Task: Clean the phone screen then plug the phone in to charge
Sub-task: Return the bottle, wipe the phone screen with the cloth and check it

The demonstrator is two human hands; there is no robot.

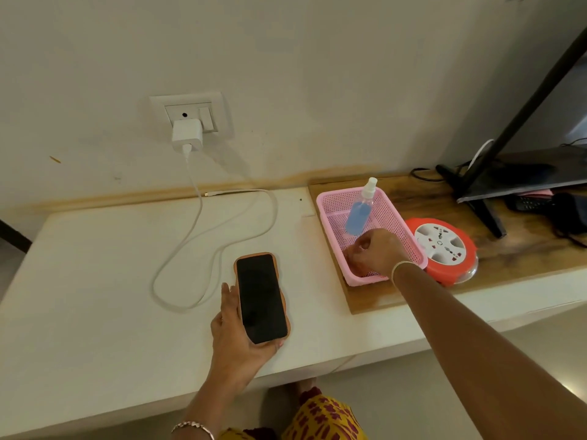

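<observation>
My left hand [235, 331] holds a phone [260, 296] in an orange case, its dark screen facing up, just above the white table [95, 296]. A white charger [187, 134] sits in the wall socket [190, 111]. Its white cable [203, 230] loops over the table, and the free plug end [207, 194] lies by the wall. My right hand [374, 252] reaches into the front of a pink basket [333, 198] with fingers curled downward; what they touch is hidden. A spray bottle [360, 208] of blue liquid leans in the basket.
The basket stands on a wooden board [365, 296] at the right. A red and white round extension socket [441, 246] sits beside it. Behind are a dark screen on a stand [508, 182], a remote [527, 203] and black cables.
</observation>
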